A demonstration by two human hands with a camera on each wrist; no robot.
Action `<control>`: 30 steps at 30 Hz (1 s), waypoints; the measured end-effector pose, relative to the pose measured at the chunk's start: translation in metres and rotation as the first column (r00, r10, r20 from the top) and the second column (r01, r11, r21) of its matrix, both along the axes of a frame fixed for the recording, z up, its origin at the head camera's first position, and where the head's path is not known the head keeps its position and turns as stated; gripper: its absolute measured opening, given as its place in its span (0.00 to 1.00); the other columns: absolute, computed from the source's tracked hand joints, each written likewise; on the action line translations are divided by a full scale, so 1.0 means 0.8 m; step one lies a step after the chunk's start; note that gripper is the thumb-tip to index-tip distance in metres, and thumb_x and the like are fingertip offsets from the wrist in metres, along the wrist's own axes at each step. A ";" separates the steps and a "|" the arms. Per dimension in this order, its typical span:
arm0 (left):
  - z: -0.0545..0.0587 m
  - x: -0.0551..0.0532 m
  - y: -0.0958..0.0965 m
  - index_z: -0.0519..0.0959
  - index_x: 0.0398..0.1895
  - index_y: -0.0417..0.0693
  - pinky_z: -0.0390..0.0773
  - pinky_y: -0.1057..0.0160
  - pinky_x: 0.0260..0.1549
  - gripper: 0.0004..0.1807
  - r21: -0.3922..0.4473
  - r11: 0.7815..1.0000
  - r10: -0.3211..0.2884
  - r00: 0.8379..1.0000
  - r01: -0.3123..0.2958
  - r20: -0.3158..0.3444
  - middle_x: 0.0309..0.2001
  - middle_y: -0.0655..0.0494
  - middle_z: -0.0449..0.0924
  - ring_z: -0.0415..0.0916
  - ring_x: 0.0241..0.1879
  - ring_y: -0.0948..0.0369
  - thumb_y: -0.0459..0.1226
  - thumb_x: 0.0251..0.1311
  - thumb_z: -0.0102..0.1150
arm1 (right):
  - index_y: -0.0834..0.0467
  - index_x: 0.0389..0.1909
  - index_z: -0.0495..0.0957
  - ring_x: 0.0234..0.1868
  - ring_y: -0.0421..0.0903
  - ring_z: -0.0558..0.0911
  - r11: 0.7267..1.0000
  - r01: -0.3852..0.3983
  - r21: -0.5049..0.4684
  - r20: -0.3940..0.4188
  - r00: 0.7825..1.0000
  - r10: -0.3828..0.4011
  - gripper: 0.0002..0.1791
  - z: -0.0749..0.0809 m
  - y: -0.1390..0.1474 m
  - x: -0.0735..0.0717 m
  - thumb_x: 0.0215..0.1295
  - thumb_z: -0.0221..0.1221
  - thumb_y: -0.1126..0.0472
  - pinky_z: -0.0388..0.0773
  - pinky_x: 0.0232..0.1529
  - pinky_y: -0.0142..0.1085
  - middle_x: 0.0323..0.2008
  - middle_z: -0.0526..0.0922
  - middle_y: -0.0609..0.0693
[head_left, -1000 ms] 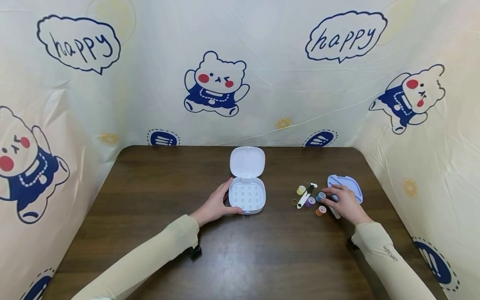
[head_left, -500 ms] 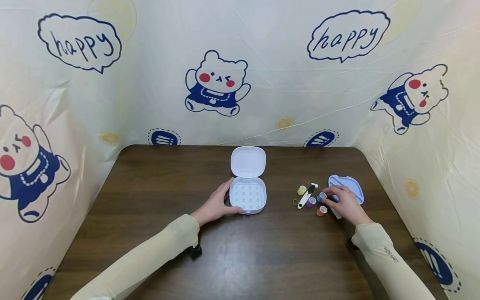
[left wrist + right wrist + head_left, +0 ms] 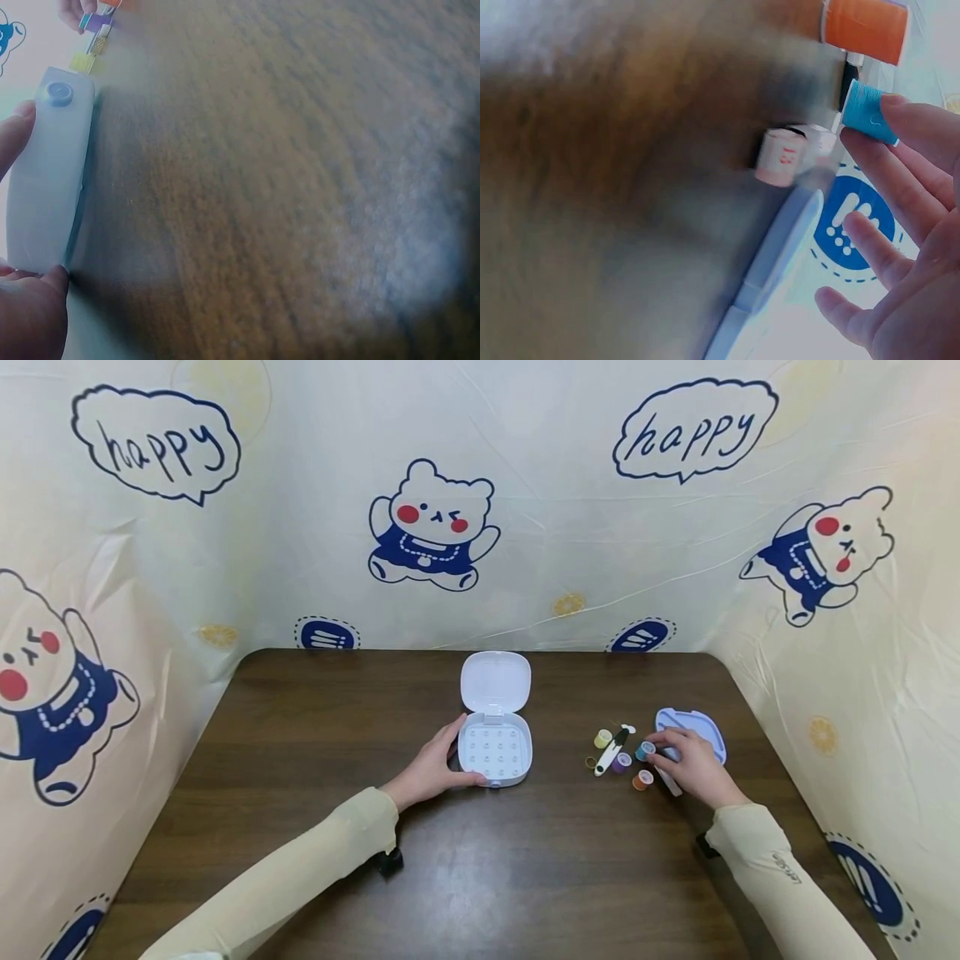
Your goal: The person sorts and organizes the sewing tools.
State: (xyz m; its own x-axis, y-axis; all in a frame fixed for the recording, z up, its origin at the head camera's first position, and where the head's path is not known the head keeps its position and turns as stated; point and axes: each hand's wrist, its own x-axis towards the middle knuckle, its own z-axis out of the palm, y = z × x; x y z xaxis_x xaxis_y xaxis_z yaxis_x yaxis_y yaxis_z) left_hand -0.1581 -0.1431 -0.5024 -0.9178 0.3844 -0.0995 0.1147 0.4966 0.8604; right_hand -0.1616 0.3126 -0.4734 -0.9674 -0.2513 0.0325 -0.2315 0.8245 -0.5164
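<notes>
An open white sewing case [image 3: 495, 768] stands at the table's centre, its lid raised and its base studded with small pegs. My left hand [image 3: 435, 768] grips its left side, thumb at the front, fingers toward the back. In the left wrist view the case's side [image 3: 52, 172] shows a round button. My right hand [image 3: 693, 767] pinches a blue thread spool [image 3: 866, 112] between thumb and fingertips; its other fingers are spread. Close by are an orange spool [image 3: 642, 779], a purple spool [image 3: 621, 763], a yellow spool [image 3: 602, 738] and white-and-black thread snips [image 3: 611, 753].
Partly behind my right hand lies a light blue tray [image 3: 708, 732]. A pinkish-white roll with red digits [image 3: 780, 156] sits near it. A small yellowish ring [image 3: 591, 762] lies left of the snips. Printed cloth [image 3: 555, 527] surrounds the dark wooden table [image 3: 337, 710].
My right hand and the blue spool have shifted slightly to the right, away from the purple spool. The left hand and case hold their place.
</notes>
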 end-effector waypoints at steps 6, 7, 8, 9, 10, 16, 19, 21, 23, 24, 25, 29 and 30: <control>0.000 0.000 -0.001 0.46 0.85 0.43 0.63 0.50 0.74 0.66 0.002 1.000 0.000 1.000 0.000 0.004 0.82 0.42 0.50 0.55 0.79 0.49 0.48 0.53 0.82 | 0.63 0.53 0.84 0.60 0.68 0.75 1.000 -0.011 0.006 -0.001 1.000 0.011 0.16 0.005 0.002 -0.001 0.67 0.70 0.62 0.71 0.62 0.67 0.53 0.83 0.65; 0.000 -0.001 -0.001 0.46 0.85 0.43 0.63 0.50 0.74 0.66 0.001 1.000 0.000 1.000 0.000 0.005 0.82 0.42 0.50 0.55 0.79 0.49 0.48 0.53 0.82 | 0.63 0.53 0.84 0.60 0.68 0.75 1.000 -0.013 0.007 0.002 1.000 0.013 0.16 0.006 0.003 -0.002 0.68 0.70 0.62 0.70 0.62 0.67 0.53 0.83 0.64; 0.000 -0.001 -0.001 0.46 0.85 0.44 0.63 0.51 0.74 0.66 -0.001 1.000 0.000 1.000 0.000 0.006 0.82 0.42 0.50 0.55 0.79 0.49 0.48 0.53 0.82 | 0.64 0.53 0.84 0.60 0.68 0.75 1.000 -0.015 0.005 0.006 1.000 0.015 0.16 0.007 0.003 -0.002 0.68 0.69 0.62 0.70 0.63 0.67 0.53 0.83 0.64; 0.000 -0.001 -0.001 0.46 0.85 0.44 0.63 0.51 0.74 0.66 -0.002 1.000 0.000 1.000 0.000 0.006 0.82 0.42 0.50 0.55 0.79 0.49 0.48 0.53 0.82 | 0.63 0.53 0.84 0.60 0.67 0.75 1.000 -0.015 0.006 0.005 1.000 0.015 0.16 0.007 0.003 -0.002 0.68 0.69 0.62 0.70 0.63 0.67 0.53 0.83 0.64; 0.000 -0.001 -0.001 0.46 0.85 0.44 0.63 0.50 0.74 0.65 -0.003 1.000 0.000 1.000 0.000 0.005 0.82 0.42 0.51 0.55 0.79 0.49 0.48 0.53 0.82 | 0.63 0.53 0.84 0.60 0.67 0.75 1.000 -0.016 0.007 0.003 1.000 0.016 0.16 0.008 0.003 -0.002 0.68 0.69 0.62 0.69 0.63 0.67 0.52 0.83 0.64; 0.000 0.000 -0.001 0.46 0.85 0.44 0.63 0.51 0.74 0.65 -0.006 1.000 -0.001 1.000 0.001 0.000 0.82 0.42 0.51 0.56 0.79 0.49 0.47 0.53 0.82 | 0.64 0.53 0.84 0.62 0.68 0.74 0.999 -0.032 0.007 -0.029 0.999 0.032 0.16 0.010 0.002 -0.003 0.67 0.70 0.62 0.67 0.65 0.68 0.51 0.84 0.64; 0.000 0.000 -0.001 0.46 0.85 0.44 0.64 0.50 0.74 0.65 -0.007 1.000 -0.002 1.000 0.002 -0.001 0.82 0.42 0.51 0.56 0.79 0.49 0.47 0.53 0.82 | 0.63 0.53 0.84 0.64 0.69 0.73 0.999 -0.037 0.006 -0.033 0.999 0.037 0.17 0.014 -0.001 -0.002 0.66 0.70 0.62 0.65 0.67 0.69 0.50 0.85 0.64; 0.000 0.000 -0.001 0.46 0.85 0.43 0.64 0.49 0.74 0.65 -0.005 1.000 -0.003 1.000 0.003 0.002 0.82 0.42 0.51 0.55 0.79 0.49 0.47 0.54 0.81 | 0.63 0.53 0.84 0.64 0.69 0.73 0.999 -0.037 0.008 -0.033 0.999 0.037 0.17 0.017 -0.004 -0.002 0.66 0.71 0.62 0.64 0.68 0.69 0.49 0.86 0.63; 0.000 0.000 -0.001 0.46 0.85 0.43 0.64 0.50 0.74 0.65 -0.003 1.000 -0.004 1.000 0.004 0.004 0.82 0.42 0.51 0.55 0.79 0.49 0.47 0.53 0.82 | 0.62 0.53 0.84 0.63 0.68 0.73 0.999 -0.042 0.012 -0.038 0.998 0.042 0.16 0.020 -0.008 -0.002 0.66 0.71 0.62 0.65 0.67 0.69 0.48 0.87 0.62; 0.000 0.000 -0.001 0.46 0.85 0.43 0.64 0.50 0.74 0.65 0.001 1.000 -0.005 1.000 0.005 0.004 0.82 0.41 0.50 0.55 0.79 0.48 0.47 0.53 0.82 | 0.62 0.52 0.85 0.62 0.68 0.74 0.999 -0.044 0.012 -0.043 0.998 0.045 0.16 0.021 -0.009 -0.002 0.66 0.71 0.62 0.66 0.66 0.68 0.47 0.87 0.61; 0.000 0.000 -0.001 0.46 0.85 0.43 0.63 0.50 0.74 0.65 0.005 1.000 -0.006 1.000 0.006 0.006 0.82 0.41 0.50 0.55 0.79 0.49 0.47 0.53 0.82 | 0.62 0.52 0.85 0.62 0.68 0.74 0.999 -0.048 0.011 -0.048 0.998 0.049 0.16 0.022 -0.011 -0.002 0.66 0.71 0.61 0.66 0.66 0.68 0.47 0.87 0.61; 0.000 0.000 0.000 0.46 0.85 0.43 0.63 0.50 0.74 0.65 0.012 1.000 -0.007 1.000 0.007 0.005 0.82 0.41 0.50 0.55 0.79 0.49 0.46 0.54 0.82 | 0.62 0.51 0.85 0.65 0.70 0.73 0.998 -0.061 0.006 -0.070 0.996 0.061 0.15 0.025 -0.018 -0.003 0.65 0.72 0.61 0.66 0.67 0.68 0.48 0.86 0.61; 0.000 -0.001 0.000 0.46 0.85 0.43 0.64 0.50 0.74 0.64 0.012 1.000 -0.007 1.000 0.007 0.003 0.82 0.41 0.51 0.55 0.79 0.48 0.47 0.54 0.81 | 0.62 0.51 0.85 0.67 0.70 0.72 0.998 -0.062 0.001 -0.071 0.996 0.062 0.15 0.026 -0.020 -0.003 0.65 0.72 0.61 0.64 0.68 0.69 0.48 0.86 0.62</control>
